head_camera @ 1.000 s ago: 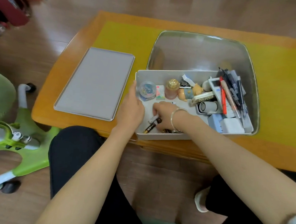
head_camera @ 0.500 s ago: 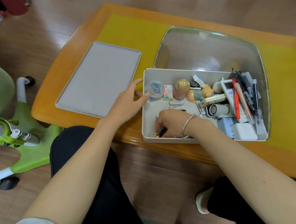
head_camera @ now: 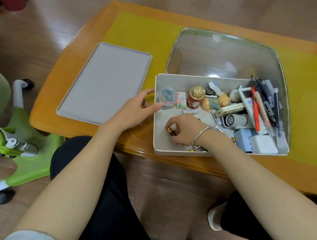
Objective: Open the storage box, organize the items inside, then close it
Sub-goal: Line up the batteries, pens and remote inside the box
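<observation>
Setting: wooden tabletop (head_camera: 66, 103) with a yellow mat, wood floor around.
Storage box (head_camera: 157, 145): open at near edge; grey lid (head_camera: 104, 83) lies left.
Right hand (head_camera: 186, 130): grip pinching a gold-capped battery (head_camera: 171, 131) at box's near-left floor.
Left hand (head_camera: 134, 111): fingers relaxed, apart, at box's left wall.
Axis: battery lies left of the knuckles.
Writing: white batteries (head_camera: 216, 117) marked "Heybean", roughly.

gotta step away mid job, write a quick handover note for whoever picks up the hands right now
Left hand: open, resting by the left wall of the storage box.
Right hand: inside the box, pinching a gold-ended battery at the near-left floor.
Lid: off, flat on the table, left of the box.
Done: box opened.
Left: items remain jumbled, pens piled at right; finish sorting, refit lid.
</observation>
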A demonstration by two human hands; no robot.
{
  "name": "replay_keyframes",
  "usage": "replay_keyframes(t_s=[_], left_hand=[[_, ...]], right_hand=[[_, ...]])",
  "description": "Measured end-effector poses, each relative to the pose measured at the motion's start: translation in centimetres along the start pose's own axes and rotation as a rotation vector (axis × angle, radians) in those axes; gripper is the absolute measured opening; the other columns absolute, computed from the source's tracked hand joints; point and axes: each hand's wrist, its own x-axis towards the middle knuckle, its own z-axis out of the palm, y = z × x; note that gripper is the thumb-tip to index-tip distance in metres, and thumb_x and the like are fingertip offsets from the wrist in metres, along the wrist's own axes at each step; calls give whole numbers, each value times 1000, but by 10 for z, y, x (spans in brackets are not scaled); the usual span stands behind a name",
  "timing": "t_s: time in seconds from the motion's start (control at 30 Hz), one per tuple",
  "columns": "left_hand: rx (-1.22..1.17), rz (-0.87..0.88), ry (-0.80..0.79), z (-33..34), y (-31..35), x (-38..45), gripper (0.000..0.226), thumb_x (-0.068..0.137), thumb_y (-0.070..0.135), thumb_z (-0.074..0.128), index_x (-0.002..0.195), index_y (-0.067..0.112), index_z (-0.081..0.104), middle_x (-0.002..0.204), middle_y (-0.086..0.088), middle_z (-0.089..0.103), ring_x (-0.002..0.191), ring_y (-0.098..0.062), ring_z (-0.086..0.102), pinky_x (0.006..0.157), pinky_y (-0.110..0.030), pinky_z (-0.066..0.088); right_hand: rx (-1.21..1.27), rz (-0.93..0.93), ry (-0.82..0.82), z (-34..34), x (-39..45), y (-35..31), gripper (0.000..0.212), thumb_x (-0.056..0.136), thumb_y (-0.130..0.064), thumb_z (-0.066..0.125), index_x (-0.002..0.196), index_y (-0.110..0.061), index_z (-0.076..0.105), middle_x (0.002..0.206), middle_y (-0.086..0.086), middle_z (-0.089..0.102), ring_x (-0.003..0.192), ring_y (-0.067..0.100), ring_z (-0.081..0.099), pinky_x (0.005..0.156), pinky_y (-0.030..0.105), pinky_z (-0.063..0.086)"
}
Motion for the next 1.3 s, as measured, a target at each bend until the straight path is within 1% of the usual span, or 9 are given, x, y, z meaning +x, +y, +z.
replay_keyframes(t_s=[0.17, 0.27, 0.37, 0.5, 0.6, 0.77, 1.0, 1.17, 1.3], left_hand=[[24, 7, 2, 1, -2, 2, 66, 84, 64, 54, 142, 40, 33, 91, 12, 61, 79, 14, 58, 48, -10, 47], [29, 8, 6, 2, -3, 3, 67, 83, 65, 54, 141, 40, 34, 88, 12, 62, 77, 7, 60, 48, -11, 47], [25, 10, 8, 2, -3, 4, 67, 83, 63, 57, 141, 38, 35, 86, 12, 61, 77, 10, 60, 47, -12, 48], [-2, 8, 20, 2, -3, 5, 70, 81, 58, 62, 142, 34, 37, 82, 14, 62, 74, 10, 62, 46, -14, 49], [-4, 5, 12, 3, -3, 5, 72, 80, 58, 63, 143, 34, 36, 82, 14, 62, 73, 9, 62, 46, -13, 48], [1, -6, 3, 1, 1, 2, 79, 75, 66, 61, 143, 36, 35, 84, 14, 61, 74, 14, 59, 47, -9, 46], [62, -22, -11, -2, 6, -1, 91, 64, 77, 52, 144, 36, 36, 90, 12, 62, 80, -7, 64, 65, -19, 51], [11, -34, -64, -7, 6, -2, 100, 56, 80, 53, 145, 36, 37, 88, 10, 70, 76, -4, 68, 63, -17, 52], [-35, -25, -50, -6, 3, 1, 86, 69, 67, 64, 144, 32, 39, 81, 10, 72, 74, 1, 68, 53, -10, 49]], right_hand=[[-81, 145, -228, -17, -15, 14, 8, 75, -14, 68, 80, -20, 68, 63, -9, 60, 36, 3, 52, 36, 14, 41], [-173, 191, -279, -24, -25, 23, 11, 77, -17, 66, 85, -20, 74, 54, -12, 60, 44, 3, 53, 48, 16, 48], [-154, 173, -124, -21, -23, 24, 19, 85, -25, 62, 99, -19, 73, 74, -6, 57, 68, 12, 52, 69, 23, 44], [129, 176, 40, -9, -15, 12, 25, 90, -30, 59, 112, -20, 66, 64, -14, 47, 54, 1, 47, 56, 14, 40], [190, 196, -17, -1, -13, 9, 17, 88, -27, 62, 104, -21, 66, 67, -10, 50, 56, 7, 57, 51, 14, 44], [-12, 300, 137, 2, -12, 19, 11, 81, -20, 67, 92, -19, 66, 91, 0, 62, 93, 22, 59, 77, 26, 45], [443, 378, 6, 10, -4, -1, 20, 79, -23, 75, 86, -16, 59, 64, 8, 69, 52, 19, 68, 50, 29, 57], [473, 338, -27, 13, -3, -4, 25, 80, -17, 74, 101, -16, 60, 65, 6, 71, 57, 21, 70, 61, 34, 60], [513, 315, -34, 16, -3, -7, 26, 81, -8, 70, 104, -14, 59, 66, 8, 71, 59, 24, 70, 63, 38, 60]])
